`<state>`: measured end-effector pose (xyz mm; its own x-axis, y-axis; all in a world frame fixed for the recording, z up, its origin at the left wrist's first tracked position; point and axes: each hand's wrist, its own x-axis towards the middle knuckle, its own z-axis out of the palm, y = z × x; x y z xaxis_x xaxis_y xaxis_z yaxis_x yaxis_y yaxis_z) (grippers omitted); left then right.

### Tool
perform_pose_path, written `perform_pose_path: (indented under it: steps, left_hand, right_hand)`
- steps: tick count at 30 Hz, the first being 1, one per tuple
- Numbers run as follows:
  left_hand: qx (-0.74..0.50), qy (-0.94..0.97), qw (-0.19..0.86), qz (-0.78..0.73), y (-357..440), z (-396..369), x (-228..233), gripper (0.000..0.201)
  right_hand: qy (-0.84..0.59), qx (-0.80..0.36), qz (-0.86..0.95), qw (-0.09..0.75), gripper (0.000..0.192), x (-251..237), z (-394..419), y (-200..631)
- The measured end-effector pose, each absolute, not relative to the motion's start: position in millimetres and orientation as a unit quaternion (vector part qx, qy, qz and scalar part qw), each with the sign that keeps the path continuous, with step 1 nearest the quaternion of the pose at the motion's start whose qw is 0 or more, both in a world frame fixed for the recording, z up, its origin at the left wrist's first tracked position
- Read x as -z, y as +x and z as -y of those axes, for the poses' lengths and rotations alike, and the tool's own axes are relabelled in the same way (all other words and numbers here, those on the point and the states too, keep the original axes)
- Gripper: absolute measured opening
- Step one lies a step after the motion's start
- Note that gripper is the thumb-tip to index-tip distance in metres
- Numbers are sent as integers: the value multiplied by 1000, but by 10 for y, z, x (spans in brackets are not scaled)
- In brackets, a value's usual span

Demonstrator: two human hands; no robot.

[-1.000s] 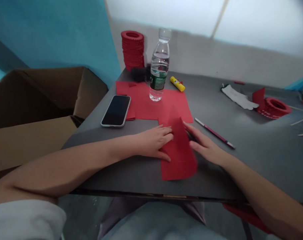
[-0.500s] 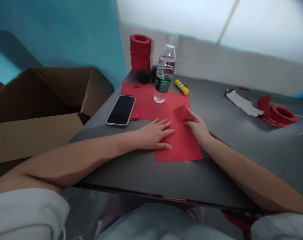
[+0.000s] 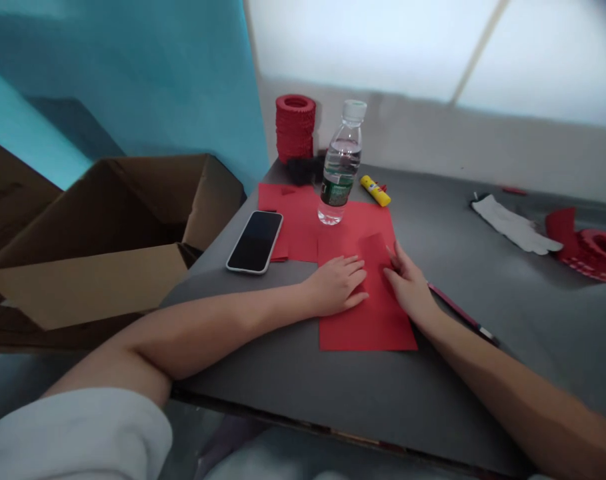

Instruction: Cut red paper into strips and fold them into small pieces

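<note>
My left hand lies flat on a sheet of red paper, palm down with its fingers spread. A smaller piece of red paper rests on the sheet, just beyond the left fingertips, partly covered by them. At that piece's right edge, my right hand has thumb and fingers curled around it, seemingly pinching it; the exact contact is hard to make out. Both hands are near the middle of the grey table.
Beyond the hands stand a water bottle, a stack of red rings and a yellow glue stick. A phone lies left, a pencil and white glove right. An open cardboard box stands left of the table.
The view has shifted, so the whole scene sits lower and further right. My left hand has slid slightly towards the small paper piece. The right hand keeps to that piece's right edge.
</note>
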<state>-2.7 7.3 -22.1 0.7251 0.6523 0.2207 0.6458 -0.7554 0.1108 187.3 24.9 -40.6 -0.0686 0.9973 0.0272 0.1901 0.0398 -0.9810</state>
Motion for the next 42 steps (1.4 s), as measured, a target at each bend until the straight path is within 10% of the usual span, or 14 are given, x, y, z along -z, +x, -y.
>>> perform_pose_path:
  steps: [15,27,32,42]
  left_hand:
    - [-126,918,19,-376,-47,-147,213,39]
    - [-94,940,-18,-327,-372,-279,211,49]
    - [-79,935,-8,-345,-330,-199,211,64]
    - [-140,896,54,-418,-247,-178,241,31]
  right_hand:
    - [-650,-57,753,87,46,154,-386,1894]
    - [-497,-453,528,519,24,190,-342,1861]
    - [-439,-383,686,436,24,191,-168,1763]
    - [-410,-227,860,201,55,259,-165,1662]
